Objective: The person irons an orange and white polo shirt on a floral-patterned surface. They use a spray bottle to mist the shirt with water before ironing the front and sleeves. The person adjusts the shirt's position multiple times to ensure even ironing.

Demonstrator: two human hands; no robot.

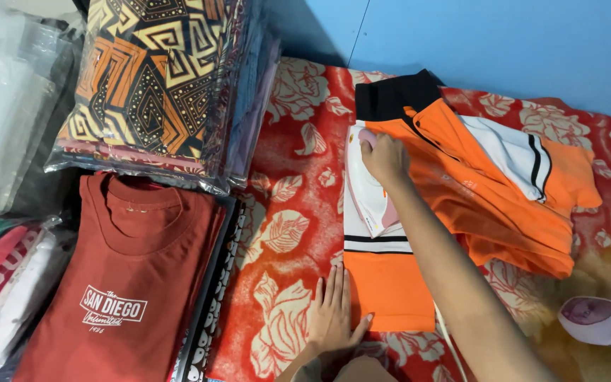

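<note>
At centre of frame, a white and pink clothes iron (367, 185) sits soleplate-down on an orange polo shirt (461, 205), tip pointing toward 6 o'clock. Right hand (385, 157) grips the iron's handle at its 12 o'clock end; fingers curled fully around the handle, closed grasp. Right forearm runs off toward 5 o'clock. Left hand (332, 315) lies flat, palm down, fingers extended and together, holding nothing; it presses the shirt's orange sleeve edge at 7 o'clock from the iron, partly on the cloth beneath.

Shirt details: black collar at 12 o'clock, white panel with black stripes at 2 o'clock, black-and-white band just below the iron. Shirt is spread on a red floral blanket (288, 233).

At 9 o'clock from the iron, a folded dark red T-shirt (125, 283) with white print tops a stack. At 10 o'clock, bagged folded garments with an orange-black geometric pattern (150, 78). At 4 o'clock, near the frame edge, a small white and purple object (595, 320); kind cannot be determined. Blue wall (496, 35) at 12 o'clock.
</note>
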